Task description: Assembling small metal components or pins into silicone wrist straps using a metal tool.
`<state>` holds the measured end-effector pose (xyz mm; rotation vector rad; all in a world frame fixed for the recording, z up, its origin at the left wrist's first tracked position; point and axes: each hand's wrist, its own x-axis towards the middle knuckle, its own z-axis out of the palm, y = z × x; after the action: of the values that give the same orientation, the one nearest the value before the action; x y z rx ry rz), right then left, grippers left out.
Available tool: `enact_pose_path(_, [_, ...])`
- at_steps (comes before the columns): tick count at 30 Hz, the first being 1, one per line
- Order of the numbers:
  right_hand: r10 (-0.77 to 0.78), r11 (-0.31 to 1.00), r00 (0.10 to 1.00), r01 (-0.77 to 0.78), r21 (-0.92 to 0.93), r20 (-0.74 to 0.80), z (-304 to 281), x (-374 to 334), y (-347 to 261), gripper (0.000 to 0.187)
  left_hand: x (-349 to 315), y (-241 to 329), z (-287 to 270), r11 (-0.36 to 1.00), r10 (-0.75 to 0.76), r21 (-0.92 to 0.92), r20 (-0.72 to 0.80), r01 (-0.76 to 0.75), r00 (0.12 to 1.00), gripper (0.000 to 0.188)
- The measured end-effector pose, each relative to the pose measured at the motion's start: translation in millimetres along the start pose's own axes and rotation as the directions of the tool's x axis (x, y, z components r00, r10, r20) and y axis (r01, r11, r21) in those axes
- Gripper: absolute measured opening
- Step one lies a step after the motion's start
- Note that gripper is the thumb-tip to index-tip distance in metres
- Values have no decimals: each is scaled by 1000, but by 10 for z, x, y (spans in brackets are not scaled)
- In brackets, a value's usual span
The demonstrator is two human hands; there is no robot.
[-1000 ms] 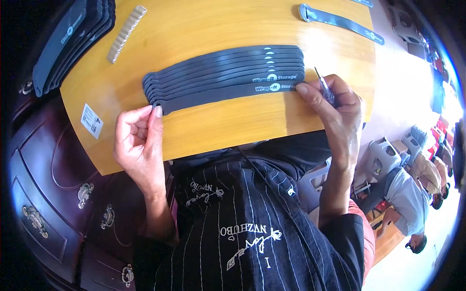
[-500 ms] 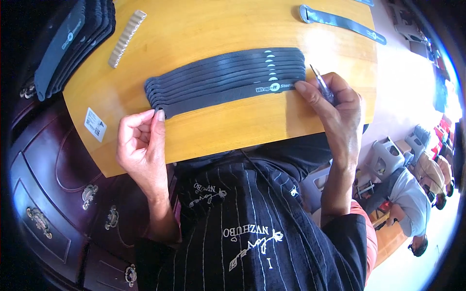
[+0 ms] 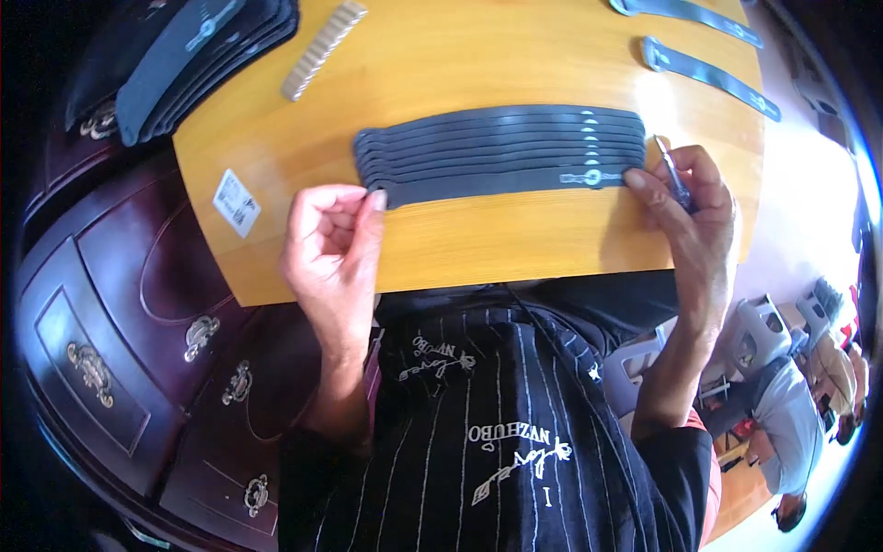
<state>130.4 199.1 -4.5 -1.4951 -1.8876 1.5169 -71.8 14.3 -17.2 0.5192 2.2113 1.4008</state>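
Note:
Several dark grey fabric straps (image 3: 497,147) lie fanned in an overlapping row on the wooden table, each with a pale printed mark near its right end. My left hand (image 3: 336,244) pinches the left, looped end of the nearest strap (image 3: 478,189) between thumb and index finger. At that strap's right end, the thumb of my right hand (image 3: 699,212) presses down. A slim pointed metal tool (image 3: 674,175) sits in the curled fingers of this same hand, its tip upward; its handle is mostly hidden.
A stack of similar straps (image 3: 175,69) lies at the table's far left, near a ridged tan strip (image 3: 324,51) and a white label (image 3: 236,202). Two single straps (image 3: 713,78) lie far right. Dark drawers (image 3: 92,368) stand left; people sit at a bench (image 3: 745,492) lower right.
The whole view has shifted, so table and hands appear farther right, and more of the second far-right strap shows. Both hands stay at the nearest strap's ends.

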Motion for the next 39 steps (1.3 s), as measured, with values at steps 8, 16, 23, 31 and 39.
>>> enact_pose_path(8, [105,994,990,-106,8,90,-56,58,-56,16,143,155,-138,991,-132,37,198,127,971,14])
enact_pose_path(16, [40,999,997,-42,17,63,-42,-1,-73,18,126,131,-225,991,-111,-58,179,123,978,12])
enact_pose_path(23, [-173,955,965,213,-208,195,372,-190,-419,26,52,245,-44,974,-71,-172,380,147,922,11])
enact_pose_path(31, [-107,970,948,166,-178,300,570,29,-421,29,163,285,59,978,-108,-123,395,169,913,19])
enact_pose_path(39, [-219,972,969,206,112,111,16,207,-310,24,169,228,-63,936,-110,-255,447,244,888,15])
